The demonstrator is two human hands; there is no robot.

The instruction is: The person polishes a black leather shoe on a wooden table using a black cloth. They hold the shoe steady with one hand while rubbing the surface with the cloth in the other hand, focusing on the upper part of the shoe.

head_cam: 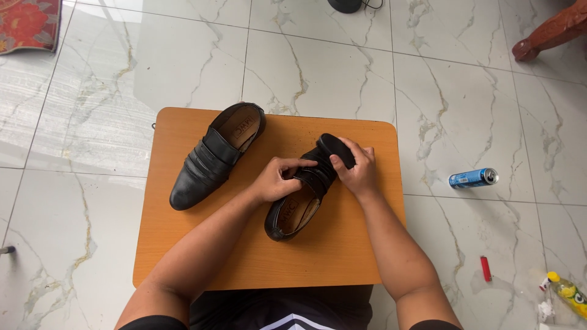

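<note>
The black shoe [299,195] lies right of centre on the table [342,256], heel toward you. Your left hand [275,177] pinches its strap; your right hand [358,168] curls closed over the toe. Press unevenly and it may skid off the near edge, or nudge the other shoe [214,156] to the left.
</note>
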